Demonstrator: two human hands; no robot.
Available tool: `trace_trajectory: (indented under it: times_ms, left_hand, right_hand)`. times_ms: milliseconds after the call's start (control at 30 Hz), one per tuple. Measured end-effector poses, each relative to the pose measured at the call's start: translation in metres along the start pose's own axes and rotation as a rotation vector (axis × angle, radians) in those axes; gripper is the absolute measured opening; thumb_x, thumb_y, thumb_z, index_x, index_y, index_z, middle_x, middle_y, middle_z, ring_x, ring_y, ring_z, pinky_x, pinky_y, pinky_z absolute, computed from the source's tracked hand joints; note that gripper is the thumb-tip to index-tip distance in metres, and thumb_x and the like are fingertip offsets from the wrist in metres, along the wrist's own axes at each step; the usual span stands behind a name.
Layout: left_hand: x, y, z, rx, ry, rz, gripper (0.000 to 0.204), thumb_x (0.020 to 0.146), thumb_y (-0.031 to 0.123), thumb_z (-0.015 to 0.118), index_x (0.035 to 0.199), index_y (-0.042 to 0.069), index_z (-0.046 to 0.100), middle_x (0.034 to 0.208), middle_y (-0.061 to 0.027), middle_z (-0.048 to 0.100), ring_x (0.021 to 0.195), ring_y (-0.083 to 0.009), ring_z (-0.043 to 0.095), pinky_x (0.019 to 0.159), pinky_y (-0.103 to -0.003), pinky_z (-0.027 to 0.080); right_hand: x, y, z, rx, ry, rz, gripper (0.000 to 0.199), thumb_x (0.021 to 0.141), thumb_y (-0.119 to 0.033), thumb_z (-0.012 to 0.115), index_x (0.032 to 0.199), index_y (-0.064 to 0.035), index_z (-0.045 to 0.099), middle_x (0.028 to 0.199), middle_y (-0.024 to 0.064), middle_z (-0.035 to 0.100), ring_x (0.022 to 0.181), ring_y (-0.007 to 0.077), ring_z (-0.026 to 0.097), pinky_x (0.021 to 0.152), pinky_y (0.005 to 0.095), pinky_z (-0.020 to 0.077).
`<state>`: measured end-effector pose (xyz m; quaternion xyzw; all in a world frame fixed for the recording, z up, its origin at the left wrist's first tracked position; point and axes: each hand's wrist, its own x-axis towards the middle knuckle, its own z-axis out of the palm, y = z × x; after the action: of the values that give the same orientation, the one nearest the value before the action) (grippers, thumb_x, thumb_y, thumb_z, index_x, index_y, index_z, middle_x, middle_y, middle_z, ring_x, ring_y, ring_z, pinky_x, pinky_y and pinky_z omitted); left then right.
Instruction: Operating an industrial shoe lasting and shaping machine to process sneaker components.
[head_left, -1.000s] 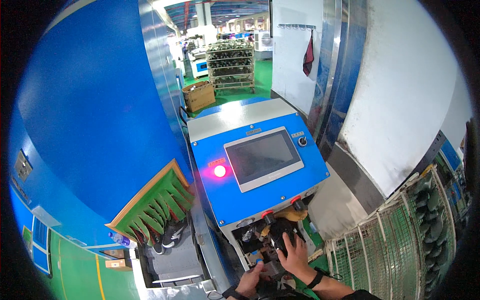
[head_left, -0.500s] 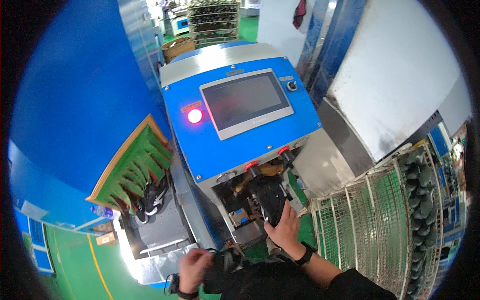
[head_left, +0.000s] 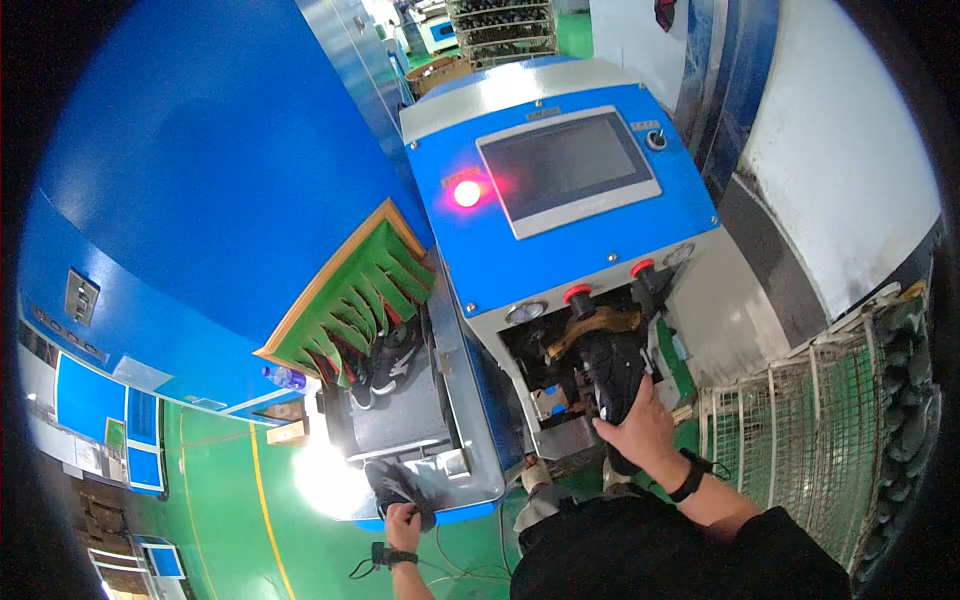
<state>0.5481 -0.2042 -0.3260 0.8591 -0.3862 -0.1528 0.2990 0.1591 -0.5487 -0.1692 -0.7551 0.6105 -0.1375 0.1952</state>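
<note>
My right hand (head_left: 645,432) is closed around the heel end of a black shoe (head_left: 612,378). The shoe's toe points into the open front bay of a machine (head_left: 575,260) with a blue panel, below two red-topped push buttons (head_left: 578,294). At the lower left, my left hand (head_left: 403,527) grips the near end of another dark shoe (head_left: 396,486), which is over the metal end of a conveyor (head_left: 470,487). Further up the belt, a pair of black shoes with white soles (head_left: 385,370) sits by a green strip curtain (head_left: 350,315).
A red lamp (head_left: 467,194) glows beside the dark screen (head_left: 568,172). On the right stands a wire rack (head_left: 770,430) holding dark grey pieces. A bottle with a purple label (head_left: 284,377) is beside the conveyor. A blue wall (head_left: 230,180) rises at left.
The view has swung left, so the machine appears further right. My left hand has moved away from my body to the conveyor end, where it holds a shoe. My right hand still holds its shoe.
</note>
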Motion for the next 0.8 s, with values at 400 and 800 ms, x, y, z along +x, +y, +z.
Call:
trace_trajectory:
  times_ms: [400,800]
  left_hand:
    - [0.083,0.416,0.083,-0.016,0.13,0.603,0.037,0.09,0.03,0.067,0.118,0.006,0.063,0.112,-0.0195,0.063,0.1,-0.0405,0.06,0.086,-0.048,0.05]
    - [0.114,0.497,0.169,0.423,-0.099,0.542,0.036,0.092,0.034,0.053,0.097,0.003,0.069,0.095,-0.0248,0.07,0.087,-0.0417,0.068,0.077,-0.05,0.056]
  right_hand:
    - [-0.018,0.019,0.018,0.145,0.27,-0.082,0.086,0.076,-0.04,0.077,0.137,0.0084,0.039,0.11,0.0278,0.06,0.101,0.0446,0.061,0.087,0.0508,0.0505]
    - [-0.024,0.01,0.026,0.171,0.305,-0.018,0.086,0.078,-0.04,0.073,0.136,0.0124,0.039,0.112,0.0246,0.056,0.096,0.0365,0.06,0.081,0.0432,0.0519]
